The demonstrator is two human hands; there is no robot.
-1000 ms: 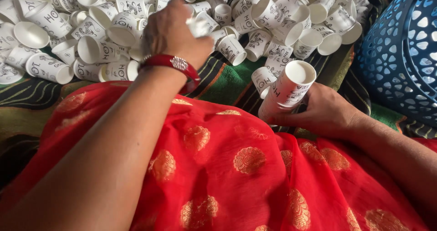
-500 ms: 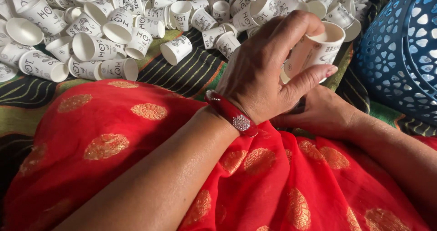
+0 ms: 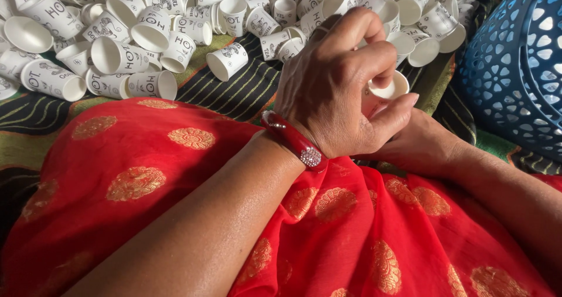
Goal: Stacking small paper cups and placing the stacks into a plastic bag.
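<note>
My left hand (image 3: 339, 86), with a red bangle (image 3: 293, 140) on its wrist, curls over a small white paper cup (image 3: 389, 91) and pinches its rim between thumb and fingers. My right hand (image 3: 421, 148) sits underneath and holds the cup from below; most of that hand and the cup's body are hidden by the left hand. Both hands rest above my lap, which is covered in red cloth with gold motifs (image 3: 175, 180). A large heap of loose white printed paper cups (image 3: 152, 33) lies just beyond the hands.
A blue perforated plastic basket (image 3: 515, 69) stands at the right, close to my right forearm. The cups lie on a dark striped cloth with green bands (image 3: 234, 92). One single cup (image 3: 227, 61) lies apart from the heap, nearer my lap.
My left hand left the cup heap and swung right, coming down over the cup held in my right hand. The view has shifted slightly.
</note>
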